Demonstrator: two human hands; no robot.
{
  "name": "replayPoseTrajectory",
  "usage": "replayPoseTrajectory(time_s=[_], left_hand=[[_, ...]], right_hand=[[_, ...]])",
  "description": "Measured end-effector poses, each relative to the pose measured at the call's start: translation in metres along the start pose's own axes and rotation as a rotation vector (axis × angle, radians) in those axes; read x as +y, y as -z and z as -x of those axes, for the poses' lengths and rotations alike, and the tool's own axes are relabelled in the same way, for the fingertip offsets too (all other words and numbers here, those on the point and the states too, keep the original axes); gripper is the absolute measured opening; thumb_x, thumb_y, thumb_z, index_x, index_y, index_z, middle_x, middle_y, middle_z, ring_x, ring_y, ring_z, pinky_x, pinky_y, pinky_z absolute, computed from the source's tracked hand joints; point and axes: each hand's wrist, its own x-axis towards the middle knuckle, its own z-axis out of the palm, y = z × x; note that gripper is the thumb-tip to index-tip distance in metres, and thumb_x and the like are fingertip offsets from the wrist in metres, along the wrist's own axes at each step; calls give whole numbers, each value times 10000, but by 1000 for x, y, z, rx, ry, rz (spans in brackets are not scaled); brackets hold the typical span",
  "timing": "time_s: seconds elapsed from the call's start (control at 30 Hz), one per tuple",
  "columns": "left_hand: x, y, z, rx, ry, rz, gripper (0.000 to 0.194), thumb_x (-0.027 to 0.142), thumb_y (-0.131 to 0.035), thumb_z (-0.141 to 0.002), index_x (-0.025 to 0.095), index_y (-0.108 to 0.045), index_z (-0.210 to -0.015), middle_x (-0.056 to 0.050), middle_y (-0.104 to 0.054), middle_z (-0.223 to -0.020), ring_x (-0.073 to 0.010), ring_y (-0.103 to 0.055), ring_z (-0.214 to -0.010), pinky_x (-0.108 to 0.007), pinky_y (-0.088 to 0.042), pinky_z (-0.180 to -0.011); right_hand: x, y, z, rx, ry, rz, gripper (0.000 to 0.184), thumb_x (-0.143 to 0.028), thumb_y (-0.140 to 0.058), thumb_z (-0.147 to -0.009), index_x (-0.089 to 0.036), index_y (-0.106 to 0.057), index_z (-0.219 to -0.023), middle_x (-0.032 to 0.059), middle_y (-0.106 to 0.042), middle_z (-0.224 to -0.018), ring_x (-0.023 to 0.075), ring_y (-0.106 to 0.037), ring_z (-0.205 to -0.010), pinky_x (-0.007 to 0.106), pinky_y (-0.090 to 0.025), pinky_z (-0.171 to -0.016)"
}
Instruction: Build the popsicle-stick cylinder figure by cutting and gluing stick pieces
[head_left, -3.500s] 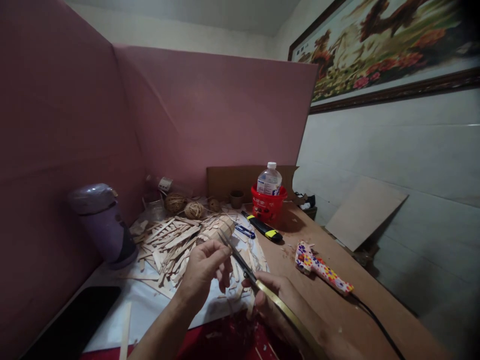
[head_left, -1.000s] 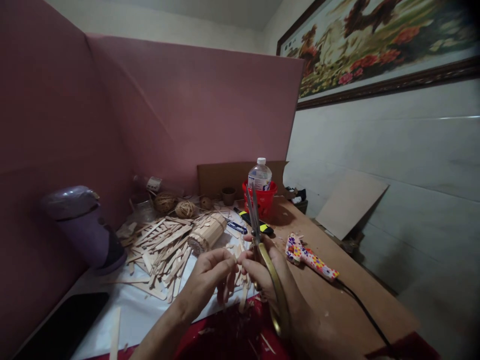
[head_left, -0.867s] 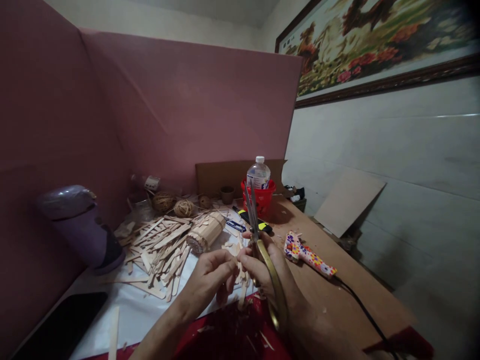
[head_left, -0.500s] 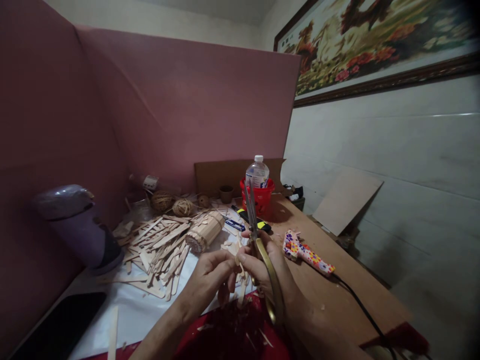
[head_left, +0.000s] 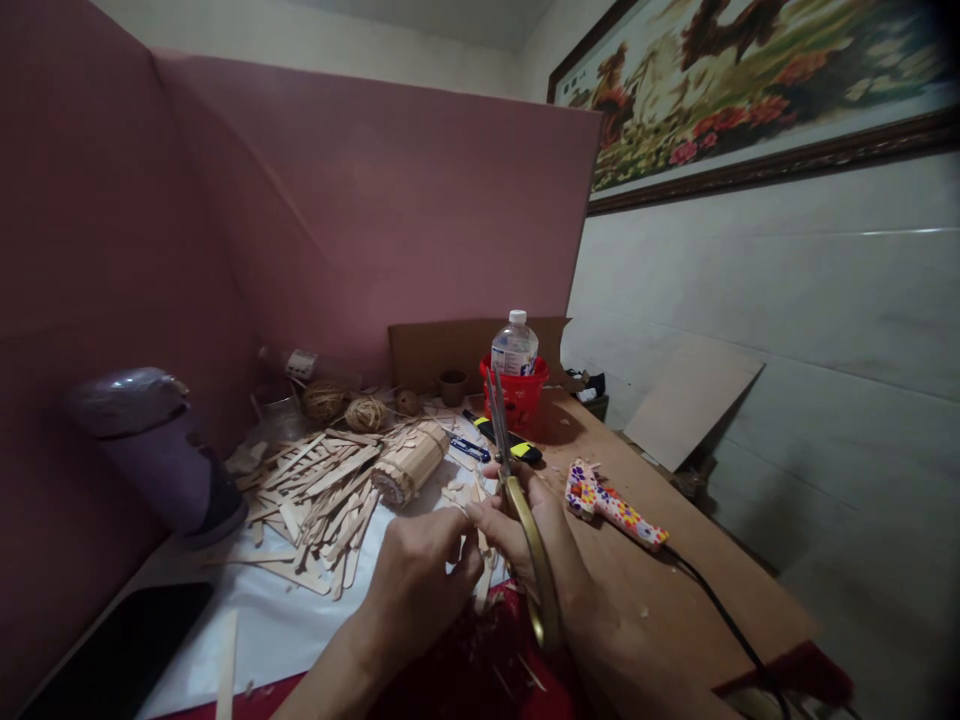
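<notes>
- Holding the scissors (head_left: 527, 520) in our right hand (head_left: 564, 560), we wrap our fingers round the brass handle; the blades point up, slightly parted, nothing visible between them.
- Our left hand (head_left: 409, 580) has thumb and fingertips drawn together beside the right thumb; we cannot tell whether a small piece is pinched there.
- Slivers (head_left: 534, 674) lie on the red cloth (head_left: 442, 685) below, so we judge that some cutting is done.
- Just beyond our hands, the bundle (head_left: 416, 462) lies on its side on the white sheet (head_left: 277, 630). Its visible side looks fully clad in sticks, with a band round it; its underside is hidden.
- To its left, many sticks (head_left: 322, 510) lie loose in a heap, so we take those as unused.
- The glue gun (head_left: 615, 510) rests unheld on our right.
- Farther back, the bucket (head_left: 529, 412) holds an upright, capped bottle (head_left: 517, 348).
- A pot (head_left: 452, 388) stands left of the bucket, and a clear cup (head_left: 281, 420) beside the twine (head_left: 324, 400); we cannot make out their contents.
- Far left, the lidded tumbler (head_left: 161, 465) hides its inside.
</notes>
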Motion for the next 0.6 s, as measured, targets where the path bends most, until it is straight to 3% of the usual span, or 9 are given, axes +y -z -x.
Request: replayPoseTrajectory(time_s=[0.1,0.2,0.33,0.47,0.6], left_hand=[[-2,-2,2,1,-116,-156,169,133,-517,-813,190,-594,-673,-6,-556,-548,-117,-466,-493,-280,-252,-523],[1,0,2,-23,-81,-111,156,158,-511,-830,183,-613,-715,-13,-577,-577,-122,-483,-507,-272,-286,-529],[10,6,-1,-81,154,252,154,209,-495,-850,179,-642,-815,-18,-620,-670,-121,-513,-543,-245,-367,-532],[14,8,-7,-119,465,710,265,387,-550,-826,158,-588,-699,3,-572,-585,-108,-506,-456,-230,-393,-440],[12,8,-10,-103,576,876,291,400,-601,-782,146,-557,-648,6,-583,-519,-89,-484,-365,-218,-381,-395]], right_hand=[[-2,-1,1,39,-38,49,446,-258,-737,-626,-178,-488,-987,-67,-514,-635,109,-490,-565,230,-405,-535],[-6,-1,1,58,-43,55,409,-213,-694,-640,-179,-484,-989,-71,-519,-619,102,-490,-540,219,-399,-515],[-4,1,-3,49,31,32,383,-196,-674,-635,-189,-494,-972,-78,-508,-579,106,-489,-519,217,-388,-489],[-2,1,-4,18,66,14,397,-197,-683,-643,-203,-492,-990,-70,-532,-618,111,-513,-543,224,-411,-501],[-1,-1,-3,63,55,-26,361,-228,-683,-666,-213,-506,-980,-66,-526,-633,113,-515,-513,236,-410,-479]])
